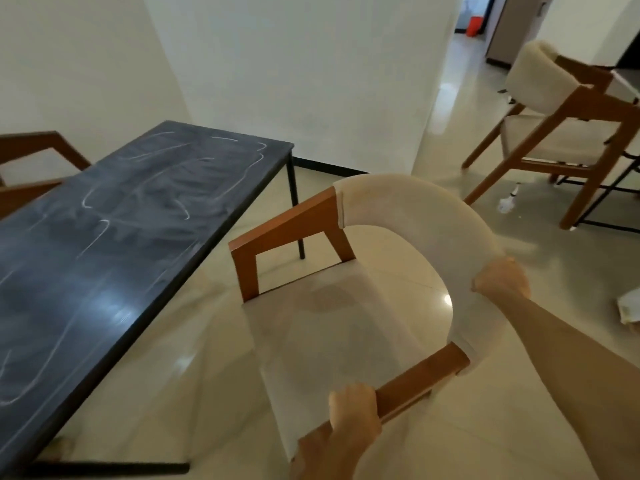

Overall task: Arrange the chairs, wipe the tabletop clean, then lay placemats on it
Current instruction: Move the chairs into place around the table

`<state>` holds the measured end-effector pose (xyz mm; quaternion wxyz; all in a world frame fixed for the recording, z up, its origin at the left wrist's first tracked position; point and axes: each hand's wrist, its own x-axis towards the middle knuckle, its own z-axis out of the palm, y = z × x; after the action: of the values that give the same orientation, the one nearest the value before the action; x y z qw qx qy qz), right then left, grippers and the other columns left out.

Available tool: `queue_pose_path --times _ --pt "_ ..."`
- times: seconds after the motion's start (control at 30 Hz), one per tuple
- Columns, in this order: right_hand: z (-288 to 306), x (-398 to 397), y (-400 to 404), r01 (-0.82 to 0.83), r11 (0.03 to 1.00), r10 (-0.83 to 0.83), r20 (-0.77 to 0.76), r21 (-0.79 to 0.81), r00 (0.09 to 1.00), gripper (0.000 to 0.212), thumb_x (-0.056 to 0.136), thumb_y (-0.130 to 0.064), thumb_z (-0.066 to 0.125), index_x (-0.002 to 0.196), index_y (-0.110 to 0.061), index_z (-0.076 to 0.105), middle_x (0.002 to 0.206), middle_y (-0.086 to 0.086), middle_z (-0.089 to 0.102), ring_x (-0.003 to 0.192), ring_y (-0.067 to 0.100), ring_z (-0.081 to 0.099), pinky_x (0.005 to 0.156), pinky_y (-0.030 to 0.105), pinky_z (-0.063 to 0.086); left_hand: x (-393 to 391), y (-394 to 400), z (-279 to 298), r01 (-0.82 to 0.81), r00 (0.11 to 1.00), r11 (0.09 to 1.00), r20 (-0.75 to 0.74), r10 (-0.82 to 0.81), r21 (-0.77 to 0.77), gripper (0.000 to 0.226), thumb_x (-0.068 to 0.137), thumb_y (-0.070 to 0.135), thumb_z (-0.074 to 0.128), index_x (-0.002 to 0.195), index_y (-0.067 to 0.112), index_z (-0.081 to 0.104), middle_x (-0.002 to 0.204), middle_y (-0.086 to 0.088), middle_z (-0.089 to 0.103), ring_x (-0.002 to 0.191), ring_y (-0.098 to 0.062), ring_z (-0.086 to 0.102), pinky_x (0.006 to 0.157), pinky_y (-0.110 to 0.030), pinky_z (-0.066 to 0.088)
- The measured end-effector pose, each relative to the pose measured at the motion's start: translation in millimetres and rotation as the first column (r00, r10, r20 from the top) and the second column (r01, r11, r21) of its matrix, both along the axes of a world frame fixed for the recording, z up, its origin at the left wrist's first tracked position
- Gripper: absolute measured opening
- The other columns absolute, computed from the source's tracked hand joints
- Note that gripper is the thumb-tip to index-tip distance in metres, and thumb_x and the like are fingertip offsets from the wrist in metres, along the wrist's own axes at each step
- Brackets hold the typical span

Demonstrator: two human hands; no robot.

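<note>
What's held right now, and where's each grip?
The chair: left hand grips its wooden armrest, right hand grips its padded backrest.

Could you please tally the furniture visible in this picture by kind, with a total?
Chairs: 3, the held chair, gripped by the left hand and right hand, the far chair, and a chair behind the table.
Tables: 1, the dark table.
Total: 4.

my cream-padded wooden armchair (332, 306) tilted beside the smeared dark slate-look tabletop (131, 216), matching second chair (561, 123) well apart
</note>
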<state>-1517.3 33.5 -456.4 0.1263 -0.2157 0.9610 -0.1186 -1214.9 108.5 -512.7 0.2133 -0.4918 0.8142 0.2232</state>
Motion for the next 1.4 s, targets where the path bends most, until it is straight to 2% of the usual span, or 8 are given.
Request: queue_pose_path --times 0.47,0.67,0.8,0.9,1.0,1.13,1.3,1.4 --pt "10.7 52.7 45.1 0.144 0.989 -0.139 0.117 -0.032 0.983 0.042 0.072 -0.022 0.081 0.103 0.002 0.068 0.102 0.021 0.067 0.093 0.037 0.065 0.074 0.038 0.050 53.9 -21.5 4.5 0.105 0.991 0.994 0.083 -0.107 0.029 0.036 0.071 0.027 0.081 0.103 0.013 0.068 0.105 -0.007 0.068 0.097 -0.026 0.065 0.073 -0.033 0.047" --pt "2.0 94.9 59.3 0.143 0.983 -0.101 0.312 -0.116 0.945 0.033 0.071 -0.028 0.062 0.096 -0.007 0.067 0.097 0.013 0.067 0.093 0.033 0.065 0.080 0.042 0.055 101.8 -54.7 11.1 0.152 0.975 0.984 0.176 -0.134 -0.091 0.035 0.071 0.017 0.078 0.104 0.012 0.069 0.107 -0.008 0.068 0.100 -0.028 0.065 0.079 -0.036 0.051" --pt "-12.6 131.3 55.2 0.251 0.962 -0.204 0.325 -0.109 0.924 0.040 0.070 -0.030 0.069 0.101 -0.005 0.066 0.094 0.014 0.068 0.086 0.032 0.068 0.076 0.045 0.058 137.6 -82.1 11.6 0.012 0.988 0.962 0.152 0.031 -0.273 0.027 0.089 0.007 0.053 0.112 0.016 0.065 0.116 -0.004 0.065 0.111 -0.025 0.061 0.086 -0.034 0.048" --pt "0.5 184.4 56.6 0.262 0.959 -0.200 0.400 -0.106 0.895 0.050 0.076 -0.040 0.070 0.105 0.000 0.059 0.078 0.015 0.069 0.056 0.028 0.069 0.055 0.039 0.060 167.4 -98.4 8.1 -0.204 0.959 0.896 0.105 0.265 -0.396 0.025 0.093 0.010 0.047 0.109 0.018 0.066 0.110 -0.002 0.066 0.107 -0.022 0.061 0.082 -0.030 0.048" --pt "22.7 214.7 61.7 0.099 0.995 -0.099 0.515 0.029 0.851 0.050 0.085 -0.051 0.059 0.090 -0.002 0.055 0.064 0.011 0.068 0.046 0.022 0.065 0.053 0.036 0.060 180.5 -112.5 4.9 -0.521 0.821 0.748 -0.002 0.571 -0.412 0.022 0.089 0.011 0.055 0.107 0.013 0.067 0.104 -0.007 0.065 0.100 -0.024 0.062 0.080 -0.031 0.052" --pt "66.0 213.9 52.2 -0.357 0.889 0.299 0.228 0.286 0.927 0.056 0.084 -0.066 0.053 0.098 -0.012 0.057 0.083 0.000 0.064 0.073 0.016 0.065 0.078 0.028 0.051 155.9 -121.5 21.0 -0.855 0.512 0.485 -0.148 0.847 -0.182 0.019 0.091 0.007 0.053 0.105 0.002 0.065 0.109 -0.017 0.063 0.108 -0.033 0.059 0.086 -0.039 0.048" --pt "70.0 175.6 7.4 -0.651 0.664 0.734 -0.159 0.367 0.660 0.021 0.097 -0.017 0.048 0.106 -0.009 0.065 0.083 0.005 0.050 0.093 0.025 0.064 0.073 0.031 0.049 101.9 -121.0 0.0 -0.909 0.414 0.416 -0.075 0.907 0.024 0.051 0.097 0.021 0.042 0.143 -0.001 0.034 0.148 -0.028 0.029 0.130 -0.046 0.036 0.107 -0.056 0.030" --pt "64.7 152.3 -20.7 -0.687 0.584 0.812 -0.328 0.434 0.483 0.018 0.097 -0.017 0.049 0.103 -0.012 0.065 0.090 0.004 0.058 0.092 0.019 0.061 0.070 0.027 0.045 73.0 -121.8 15.2 -0.967 0.157 0.185 -0.161 0.974 0.176 0.051 0.101 0.018 0.039 0.150 0.011 0.025 0.157 -0.018 0.019 0.115 -0.048 0.050 0.096 -0.051 0.043"
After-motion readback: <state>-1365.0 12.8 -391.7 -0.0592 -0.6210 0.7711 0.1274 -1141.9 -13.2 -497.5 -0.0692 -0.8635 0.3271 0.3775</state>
